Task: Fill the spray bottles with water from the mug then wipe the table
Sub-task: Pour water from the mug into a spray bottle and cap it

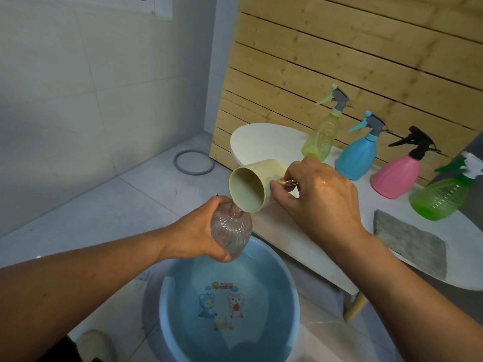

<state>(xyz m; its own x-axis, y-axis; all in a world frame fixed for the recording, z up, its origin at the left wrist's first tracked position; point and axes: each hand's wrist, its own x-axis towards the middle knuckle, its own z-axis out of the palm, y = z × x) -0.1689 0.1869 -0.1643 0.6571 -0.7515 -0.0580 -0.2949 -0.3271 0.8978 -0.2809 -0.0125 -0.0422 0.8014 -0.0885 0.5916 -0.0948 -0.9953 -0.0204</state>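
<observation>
Left hand (pixel 201 231), centre of frame: fingers and thumb curled round the body of a clear ribbed bottle (pixel 231 232), cap off, neck tipped up and to the right. Bottle is held above the near rim of a blue basin (pixel 292 296) at bottom centre.

Right hand (pixel 322 197), centre right: fingers wrapped round the handle side of a pale yellow mug (pixel 251 185). Mug is tipped on its side, mouth facing the camera, lower lip right over the bottle's open neck, touching or just off it, can't tell. Inside of the mug shows no water from this angle. Water level in the clear bottle not readable.

Basin sits on the floor, holds water, cartoon print visible on its bottom.

White bench (pixel 264 142) at centre right carries four capped spray bottles in a row along the wood slat wall: yellow-green bottle (pixel 320 138), blue bottle (pixel 358 158), pink bottle (pixel 397 177), green bottle (pixel 441 198) with green-tinted liquid low in it. Grey cloth (pixel 410 244) lies flat on the bench at the right, near the green bottle.

Grey ring (pixel 194 162) on the floor at left centre.
</observation>
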